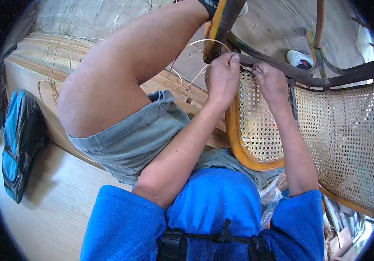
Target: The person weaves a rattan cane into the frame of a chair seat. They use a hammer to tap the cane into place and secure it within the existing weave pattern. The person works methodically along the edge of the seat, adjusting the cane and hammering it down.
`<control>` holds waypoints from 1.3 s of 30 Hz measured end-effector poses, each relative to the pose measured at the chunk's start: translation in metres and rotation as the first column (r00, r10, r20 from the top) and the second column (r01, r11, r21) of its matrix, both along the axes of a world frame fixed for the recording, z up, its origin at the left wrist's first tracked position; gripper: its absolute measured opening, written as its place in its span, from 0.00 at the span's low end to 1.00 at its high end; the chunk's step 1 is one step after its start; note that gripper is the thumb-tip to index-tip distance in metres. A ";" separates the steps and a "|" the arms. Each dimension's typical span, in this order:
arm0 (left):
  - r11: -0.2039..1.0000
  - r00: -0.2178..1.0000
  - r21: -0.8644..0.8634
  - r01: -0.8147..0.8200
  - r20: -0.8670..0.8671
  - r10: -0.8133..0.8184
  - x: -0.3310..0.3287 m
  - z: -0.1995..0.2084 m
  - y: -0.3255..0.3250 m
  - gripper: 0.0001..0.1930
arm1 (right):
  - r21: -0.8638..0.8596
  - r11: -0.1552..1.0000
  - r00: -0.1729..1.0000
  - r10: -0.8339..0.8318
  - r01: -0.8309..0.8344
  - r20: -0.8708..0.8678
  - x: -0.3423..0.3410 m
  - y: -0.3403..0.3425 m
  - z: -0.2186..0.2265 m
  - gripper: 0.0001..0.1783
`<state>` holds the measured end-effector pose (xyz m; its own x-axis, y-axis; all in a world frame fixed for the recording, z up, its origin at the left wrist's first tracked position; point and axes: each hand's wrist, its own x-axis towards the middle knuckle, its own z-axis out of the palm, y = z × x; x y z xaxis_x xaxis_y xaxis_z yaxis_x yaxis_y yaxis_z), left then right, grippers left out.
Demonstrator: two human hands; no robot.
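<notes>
The pale woven cane chair seat (261,126) shows an open honeycomb mesh inside an orange-yellow wooden rim (239,150). Blue short-sleeved shirt (213,204), grey-blue denim shorts (139,135); a teal-and-black bag (17,143) lies left.

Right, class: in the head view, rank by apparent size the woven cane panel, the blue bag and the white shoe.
1. woven cane panel, the widest.
2. blue bag; it lies nearer the picture's bent rim, so its look is less sure.
3. white shoe, plainly smallest, though farther off.

Our hands (248,78) sit on the cane seat (261,126); our knee (104,87) lies left, a bag (17,139) farther left.
</notes>
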<state>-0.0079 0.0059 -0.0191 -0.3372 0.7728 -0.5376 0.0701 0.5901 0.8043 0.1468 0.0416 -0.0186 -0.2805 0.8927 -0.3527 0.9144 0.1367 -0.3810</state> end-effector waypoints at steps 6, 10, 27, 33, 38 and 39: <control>0.994 1.000 0.105 0.011 0.017 -0.013 0.007 0.016 -0.013 0.14 | 0.249 0.968 0.999 0.019 -0.026 0.033 -0.005 -0.016 -0.001 0.11; 0.985 0.990 0.138 0.106 -0.111 -0.091 0.008 0.020 -0.019 0.13 | 0.378 0.922 0.996 0.069 -0.088 0.064 -0.003 -0.022 -0.011 0.09; 0.900 0.943 0.318 0.297 -0.246 -0.224 0.019 0.028 -0.048 0.07 | 0.202 0.970 0.982 0.160 -0.138 -0.097 0.010 -0.016 -0.008 0.07; 0.894 0.912 0.264 0.361 -0.301 -0.280 0.018 0.026 -0.049 0.08 | 0.142 0.973 0.978 0.193 -0.180 -0.079 0.013 -0.009 -0.007 0.08; 0.888 0.911 0.276 0.369 -0.297 -0.286 0.017 0.027 -0.049 0.09 | 0.112 0.977 0.979 0.190 -0.181 -0.076 0.015 -0.008 -0.009 0.08; 0.887 0.917 0.294 0.356 -0.293 -0.271 0.018 0.025 -0.049 0.09 | 0.124 0.975 0.979 0.194 -0.184 -0.068 0.015 -0.008 -0.010 0.08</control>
<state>0.0102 -0.0435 0.0063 -0.1308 0.9779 -0.1629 0.4193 0.2035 0.8848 0.1618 0.0336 -0.0291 -0.4711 0.8544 -0.2194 0.8351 0.3519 -0.4228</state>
